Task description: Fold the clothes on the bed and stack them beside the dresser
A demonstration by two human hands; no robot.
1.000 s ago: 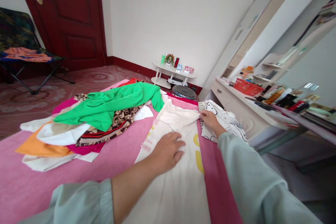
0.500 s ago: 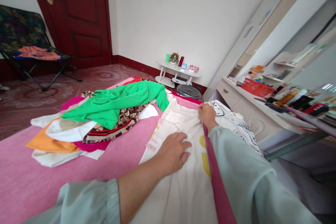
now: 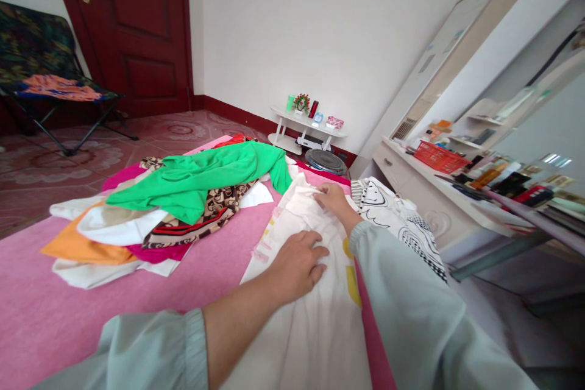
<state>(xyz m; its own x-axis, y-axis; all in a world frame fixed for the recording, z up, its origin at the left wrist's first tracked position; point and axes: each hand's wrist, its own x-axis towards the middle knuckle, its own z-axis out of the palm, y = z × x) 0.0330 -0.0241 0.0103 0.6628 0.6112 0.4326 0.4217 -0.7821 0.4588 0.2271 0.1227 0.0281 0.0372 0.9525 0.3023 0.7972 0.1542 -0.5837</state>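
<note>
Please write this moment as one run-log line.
left hand: on white garment | right hand: at its far end | clothes pile: at left

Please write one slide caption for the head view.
Left hand and right hand on a white garment beside heaped clothes.

The white garment [image 3: 306, 335] is matt cloth, the basket [image 3: 441, 158] plastic.

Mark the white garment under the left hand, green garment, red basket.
White garment [image 3: 322, 311]: head view, near part of its fabric.
Green garment [image 3: 208, 175]: head view, middle of its fabric.
Red basket [image 3: 437, 159]: head view, side wall.
</note>
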